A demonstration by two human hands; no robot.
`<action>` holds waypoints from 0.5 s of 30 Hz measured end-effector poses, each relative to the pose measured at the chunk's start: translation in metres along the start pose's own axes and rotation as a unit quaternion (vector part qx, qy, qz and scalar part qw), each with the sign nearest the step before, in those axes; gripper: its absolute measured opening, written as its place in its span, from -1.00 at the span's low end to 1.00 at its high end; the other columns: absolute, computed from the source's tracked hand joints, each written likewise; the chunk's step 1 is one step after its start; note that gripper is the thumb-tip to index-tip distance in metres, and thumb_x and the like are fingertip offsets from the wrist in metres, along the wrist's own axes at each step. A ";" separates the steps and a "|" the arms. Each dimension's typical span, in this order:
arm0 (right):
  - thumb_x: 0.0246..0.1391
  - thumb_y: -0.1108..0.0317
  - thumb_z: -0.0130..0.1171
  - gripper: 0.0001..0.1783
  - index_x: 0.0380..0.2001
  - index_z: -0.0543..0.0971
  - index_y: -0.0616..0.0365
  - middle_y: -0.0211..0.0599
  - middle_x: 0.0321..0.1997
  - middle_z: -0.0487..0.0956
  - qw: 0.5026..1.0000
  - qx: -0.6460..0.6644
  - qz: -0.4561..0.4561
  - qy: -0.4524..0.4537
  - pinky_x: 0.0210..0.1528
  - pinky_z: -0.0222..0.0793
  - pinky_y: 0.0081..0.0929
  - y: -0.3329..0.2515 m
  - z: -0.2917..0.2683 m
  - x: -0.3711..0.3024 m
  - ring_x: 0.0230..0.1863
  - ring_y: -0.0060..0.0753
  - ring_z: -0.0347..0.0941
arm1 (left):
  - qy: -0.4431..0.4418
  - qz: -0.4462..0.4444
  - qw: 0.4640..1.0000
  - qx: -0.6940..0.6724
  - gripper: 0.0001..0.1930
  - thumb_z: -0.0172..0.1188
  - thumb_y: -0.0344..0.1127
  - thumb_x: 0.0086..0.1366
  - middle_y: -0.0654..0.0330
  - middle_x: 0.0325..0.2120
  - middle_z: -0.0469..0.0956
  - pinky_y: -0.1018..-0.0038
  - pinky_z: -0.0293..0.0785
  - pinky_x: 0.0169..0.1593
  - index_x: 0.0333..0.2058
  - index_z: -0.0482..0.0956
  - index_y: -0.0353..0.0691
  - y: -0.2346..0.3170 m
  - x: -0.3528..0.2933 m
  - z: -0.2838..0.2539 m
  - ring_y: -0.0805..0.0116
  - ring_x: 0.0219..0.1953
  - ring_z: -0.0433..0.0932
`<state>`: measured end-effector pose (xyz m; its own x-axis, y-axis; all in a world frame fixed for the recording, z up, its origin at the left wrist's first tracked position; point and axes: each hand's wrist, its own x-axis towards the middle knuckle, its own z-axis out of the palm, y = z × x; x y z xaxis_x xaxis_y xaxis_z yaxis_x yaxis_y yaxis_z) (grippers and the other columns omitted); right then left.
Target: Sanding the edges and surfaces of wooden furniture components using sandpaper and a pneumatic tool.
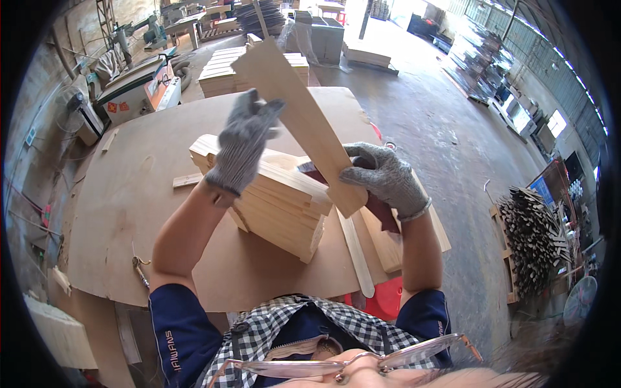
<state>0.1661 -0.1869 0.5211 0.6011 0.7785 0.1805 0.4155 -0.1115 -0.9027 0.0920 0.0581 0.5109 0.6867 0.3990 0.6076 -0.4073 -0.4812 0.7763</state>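
Observation:
My right hand (pixel 388 178), in a grey knit glove, grips the lower end of a long flat pale wooden board (pixel 301 116), which slants up to the left. Under that hand shows a dark reddish-brown sheet (pixel 388 216), partly hidden; its kind is unclear. My left hand (pixel 246 139), gloved alike and slightly blurred, is raised beside the board's left edge with fingers apart; whether a fingertip touches the wood I cannot tell. Below both hands, a stack of pale wooden pieces (pixel 278 216) with notched ends rests on the brown table (pixel 142 194).
Narrow wooden strips (pixel 354 252) and a wider board (pixel 381 242) lie right of the stack. A red plastic object (pixel 386 299) is at the table's near edge. A small tool (pixel 140 270) lies at the near left. Beyond stand stacked planks (pixel 223 68) and a machine (pixel 139 90).

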 end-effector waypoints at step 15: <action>-0.09 0.02 0.28 -0.68 -0.43 0.66 0.04 -0.36 -0.46 0.63 0.959 -0.260 0.108 -0.040 -0.20 0.40 -0.47 0.009 -0.044 -0.012 -0.37 -0.43 0.54 | -0.326 0.269 0.869 0.255 -0.53 0.09 0.09 0.23 0.09 -0.26 0.56 0.22 0.42 -0.07 -0.01 0.49 -0.08 -0.006 -0.008 0.018 0.07 -0.19 0.52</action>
<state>0.1926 -0.2248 0.5280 0.6667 0.7444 -0.0384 0.5832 -0.5530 -0.5950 0.0998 0.0436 0.4981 0.7429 -0.4388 0.5055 -0.5694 -0.8114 0.1324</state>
